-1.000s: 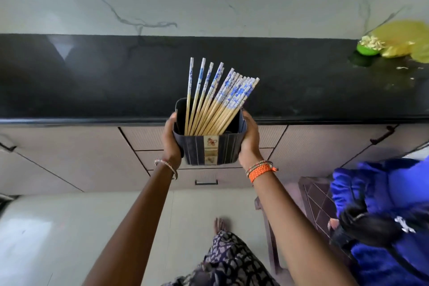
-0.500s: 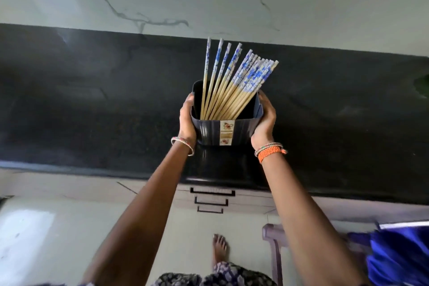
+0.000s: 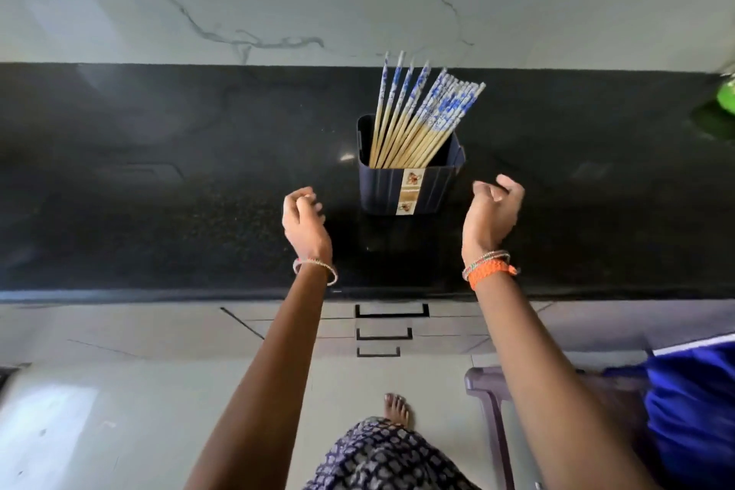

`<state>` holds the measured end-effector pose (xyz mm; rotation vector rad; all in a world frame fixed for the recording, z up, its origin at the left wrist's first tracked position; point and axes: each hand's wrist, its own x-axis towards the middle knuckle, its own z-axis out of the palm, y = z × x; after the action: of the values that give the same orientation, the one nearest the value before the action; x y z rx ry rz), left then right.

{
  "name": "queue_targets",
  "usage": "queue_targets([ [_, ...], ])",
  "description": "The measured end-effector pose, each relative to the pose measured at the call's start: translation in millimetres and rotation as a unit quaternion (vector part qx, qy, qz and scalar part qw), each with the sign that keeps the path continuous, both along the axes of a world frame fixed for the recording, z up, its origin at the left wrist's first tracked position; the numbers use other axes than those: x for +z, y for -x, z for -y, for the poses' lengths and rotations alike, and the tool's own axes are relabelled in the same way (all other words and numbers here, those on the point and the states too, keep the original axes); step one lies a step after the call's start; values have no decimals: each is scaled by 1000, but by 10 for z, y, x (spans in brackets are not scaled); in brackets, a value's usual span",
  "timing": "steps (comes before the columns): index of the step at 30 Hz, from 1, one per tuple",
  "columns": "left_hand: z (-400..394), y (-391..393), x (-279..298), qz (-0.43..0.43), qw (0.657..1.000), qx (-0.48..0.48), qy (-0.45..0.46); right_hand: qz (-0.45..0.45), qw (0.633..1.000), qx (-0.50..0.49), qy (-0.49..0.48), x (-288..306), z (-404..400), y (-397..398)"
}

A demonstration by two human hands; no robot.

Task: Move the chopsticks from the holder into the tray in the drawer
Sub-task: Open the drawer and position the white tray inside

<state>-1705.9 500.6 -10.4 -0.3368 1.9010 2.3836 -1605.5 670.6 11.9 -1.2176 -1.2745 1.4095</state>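
A dark blue square holder (image 3: 409,183) stands upright on the black countertop (image 3: 179,211). Several wooden chopsticks (image 3: 421,115) with blue-and-white tops lean to the right inside it. My left hand (image 3: 304,225) hovers to the holder's left, fingers loosely curled, holding nothing. My right hand (image 3: 491,211) hovers to its right, also loosely curled with nothing in it. Neither hand touches the holder. Below the counter edge a stack of drawers shows three black handles (image 3: 391,310); all are closed, and no tray is visible.
A pale marble wall rises behind the counter. A green object (image 3: 726,95) sits at the counter's far right edge. A dark plastic chair (image 3: 489,390) with blue cloth (image 3: 696,410) stands on the floor at right. My foot (image 3: 395,408) is on the light floor below.
The holder went from held in front of the cabinet up onto the countertop. Both hands have let go of it and drawn back to either side.
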Motion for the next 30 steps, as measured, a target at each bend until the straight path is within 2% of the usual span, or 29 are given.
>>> queue_targets([
  [2,246,-346,20,-69,997,-15,4,5,992,19,-123,53,324,-298],
  [4,471,-745,-14,-155,983,-89,38,21,960,93,-265,26,673,-641],
  [6,659,-1092,-178,-195,946,-228,122,94,890,197,-400,-136,960,-1014],
  [8,856,-1356,-390,-204,872,-360,260,207,799,297,-480,-412,1173,-1370],
  [10,1014,-1459,-552,-220,800,-419,369,318,739,392,-447,-709,1257,-1546],
  [11,1051,-1459,-594,-225,776,-432,400,372,716,432,-403,-839,1254,-1553],
  [13,1060,-1435,-622,-241,743,-445,438,442,671,494,-332,-1025,1242,-1462],
  [15,977,-1364,-608,-278,726,-435,454,465,637,509,-345,-1133,1215,-1185],
  [18,829,-1260,-509,-349,729,-389,443,454,653,518,-315,-1213,1157,-713],
  [20,761,-1189,-490,-396,724,-354,441,467,641,537,-286,-1348,1075,-564],
  [23,702,-1192,-528,-439,718,-302,447,483,634,498,-342,-1651,981,-653],
  [26,638,-1258,-578,-437,726,-261,462,466,652,478,-359,-1759,976,-659],
  [30,616,-1415,-653,-410,748,-262,451,504,640,484,-319,-1761,1038,-676],
])
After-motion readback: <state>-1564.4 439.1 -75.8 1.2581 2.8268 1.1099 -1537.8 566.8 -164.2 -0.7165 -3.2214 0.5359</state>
